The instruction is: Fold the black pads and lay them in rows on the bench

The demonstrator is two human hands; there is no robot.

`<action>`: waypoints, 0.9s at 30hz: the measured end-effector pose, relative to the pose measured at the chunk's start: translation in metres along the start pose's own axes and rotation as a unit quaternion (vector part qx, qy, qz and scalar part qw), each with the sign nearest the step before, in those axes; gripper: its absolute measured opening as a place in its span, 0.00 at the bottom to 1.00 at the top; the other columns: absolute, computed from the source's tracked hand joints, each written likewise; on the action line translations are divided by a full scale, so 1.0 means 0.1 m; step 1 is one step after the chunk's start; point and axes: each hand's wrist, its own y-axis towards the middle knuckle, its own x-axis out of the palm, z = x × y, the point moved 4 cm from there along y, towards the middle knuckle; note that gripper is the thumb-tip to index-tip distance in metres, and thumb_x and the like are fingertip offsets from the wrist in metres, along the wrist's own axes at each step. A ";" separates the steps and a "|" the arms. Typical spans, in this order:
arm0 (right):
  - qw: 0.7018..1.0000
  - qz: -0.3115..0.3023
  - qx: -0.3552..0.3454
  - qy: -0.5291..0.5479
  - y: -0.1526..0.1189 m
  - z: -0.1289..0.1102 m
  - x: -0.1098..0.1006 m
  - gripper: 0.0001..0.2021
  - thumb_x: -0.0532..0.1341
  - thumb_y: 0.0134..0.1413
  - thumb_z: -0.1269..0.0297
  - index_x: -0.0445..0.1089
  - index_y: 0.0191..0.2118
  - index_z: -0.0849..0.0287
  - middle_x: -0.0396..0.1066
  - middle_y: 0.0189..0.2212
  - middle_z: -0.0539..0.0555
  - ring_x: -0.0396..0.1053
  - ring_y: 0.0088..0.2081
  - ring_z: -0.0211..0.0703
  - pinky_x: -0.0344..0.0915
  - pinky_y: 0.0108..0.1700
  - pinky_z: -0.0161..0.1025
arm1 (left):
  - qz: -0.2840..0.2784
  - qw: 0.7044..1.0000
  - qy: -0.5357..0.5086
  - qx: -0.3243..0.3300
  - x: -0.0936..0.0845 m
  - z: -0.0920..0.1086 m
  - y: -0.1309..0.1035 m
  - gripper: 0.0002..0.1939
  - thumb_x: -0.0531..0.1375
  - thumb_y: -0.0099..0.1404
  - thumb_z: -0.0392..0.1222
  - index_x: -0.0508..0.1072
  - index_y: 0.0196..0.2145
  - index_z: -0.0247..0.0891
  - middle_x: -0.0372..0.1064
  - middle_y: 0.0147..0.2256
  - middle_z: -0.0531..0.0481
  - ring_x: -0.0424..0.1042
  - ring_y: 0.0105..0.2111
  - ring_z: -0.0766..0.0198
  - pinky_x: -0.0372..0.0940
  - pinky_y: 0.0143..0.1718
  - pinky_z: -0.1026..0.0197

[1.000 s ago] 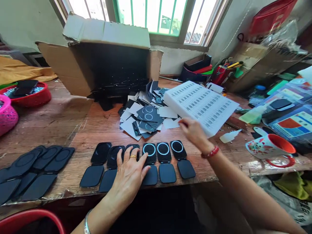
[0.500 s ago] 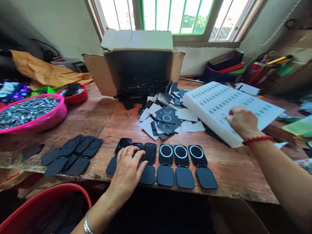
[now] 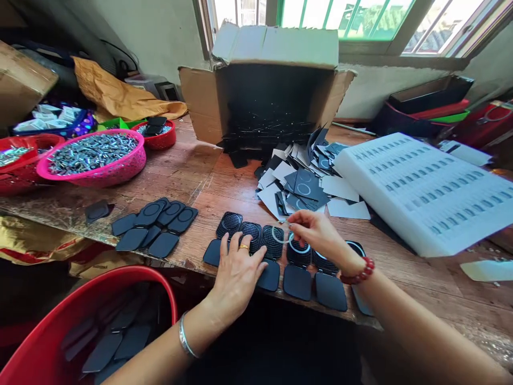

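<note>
Between the thumb and fingers of my right hand (image 3: 316, 235) is a thin white ring (image 3: 276, 236), held above the third black hinged pad (image 3: 273, 250) in a row along the table's front edge. My left hand (image 3: 238, 272) lies open with fingers spread over the second pad (image 3: 250, 231) and its lower flap. At the row's left end, another pad (image 3: 229, 222) shows a round groove without a white ring. To the right, pads such as this one (image 3: 297, 282) carry white rings; my right hand and wrist partly cover them.
A white foam block (image 3: 404, 187) with slots stands right of a heap of black and white cards (image 3: 308, 187). Behind is an open cardboard box (image 3: 276, 45). Left are a pink basket (image 3: 136, 160) of metal parts, stacked black pads (image 3: 150, 224) and a red tub (image 3: 170, 291).
My right hand has come from the foam block to the row, now with a white ring in its fingers. My left hand stays on the pads. The camera view has shifted left.
</note>
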 end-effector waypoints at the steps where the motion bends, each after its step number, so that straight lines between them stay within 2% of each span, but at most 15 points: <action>1: 1.000 -0.003 0.003 0.001 0.04 0.03 0.09 0.04 0.57 0.51 0.66 0.67 0.33 0.58 0.68 0.19 0.46 0.65 0.17 0.35 0.61 0.18 0.32 | -0.001 1.000 0.006 0.002 0.00 0.00 0.00 0.14 0.62 0.66 0.43 0.78 0.49 0.47 0.69 0.52 0.40 0.61 0.57 0.43 0.54 0.60 0.35; 4: 1.000 0.002 -0.005 -0.030 0.13 0.08 0.24 0.03 0.56 0.51 0.69 0.67 0.31 0.58 0.69 0.21 0.47 0.65 0.18 0.35 0.61 0.19 0.32 | -0.002 1.000 0.021 0.007 0.01 0.00 0.00 0.14 0.62 0.66 0.44 0.77 0.49 0.46 0.69 0.52 0.39 0.61 0.57 0.43 0.53 0.61 0.35; 7: 0.996 0.014 -0.022 -0.086 0.16 0.10 0.28 0.05 0.56 0.51 0.72 0.68 0.30 0.57 0.68 0.20 0.47 0.66 0.20 0.37 0.63 0.22 0.33 | -0.005 1.000 0.021 0.009 0.03 -0.01 -0.01 0.14 0.62 0.66 0.46 0.77 0.50 0.46 0.69 0.52 0.38 0.61 0.58 0.42 0.53 0.61 0.35; 12: 0.976 0.035 -0.071 -0.204 0.13 0.08 0.31 0.07 0.58 0.53 0.75 0.73 0.31 0.59 0.73 0.31 0.55 0.71 0.33 0.43 0.66 0.38 0.38 | -0.016 1.000 0.010 0.009 0.05 -0.02 -0.02 0.15 0.62 0.67 0.46 0.77 0.51 0.47 0.69 0.52 0.38 0.62 0.58 0.41 0.53 0.61 0.34; 14: 0.965 0.034 -0.089 -0.245 0.09 0.07 0.32 0.09 0.58 0.55 0.76 0.75 0.32 0.60 0.72 0.34 0.57 0.70 0.35 0.45 0.65 0.41 0.40 | -0.015 1.000 0.005 0.009 0.04 -0.03 -0.02 0.16 0.62 0.66 0.45 0.77 0.51 0.46 0.69 0.52 0.38 0.62 0.58 0.42 0.53 0.61 0.34; 20: 0.939 -0.001 -0.131 -0.319 -0.06 0.03 0.35 0.13 0.55 0.60 0.76 0.76 0.33 0.60 0.71 0.35 0.60 0.69 0.38 0.47 0.63 0.42 0.41 | -0.009 1.000 -0.012 0.005 0.01 -0.05 0.07 0.17 0.63 0.66 0.42 0.76 0.52 0.47 0.68 0.54 0.40 0.61 0.58 0.43 0.53 0.62 0.36; 24: 0.927 0.007 -0.131 -0.350 -0.17 -0.04 0.37 0.13 0.54 0.61 0.76 0.75 0.30 0.60 0.71 0.34 0.60 0.68 0.37 0.47 0.62 0.39 0.39 | -0.008 1.000 0.010 0.018 0.04 -0.02 0.12 0.15 0.65 0.63 0.39 0.78 0.48 0.47 0.70 0.52 0.40 0.64 0.56 0.43 0.56 0.60 0.35; 27: 0.925 0.036 -0.117 -0.359 -0.17 -0.07 0.22 0.09 0.58 0.60 0.74 0.75 0.32 0.58 0.72 0.34 0.55 0.69 0.34 0.41 0.62 0.36 0.35 | 0.026 0.998 0.035 0.039 0.08 -0.02 0.12 0.13 0.65 0.63 0.38 0.80 0.45 0.46 0.72 0.49 0.38 0.65 0.54 0.41 0.57 0.58 0.35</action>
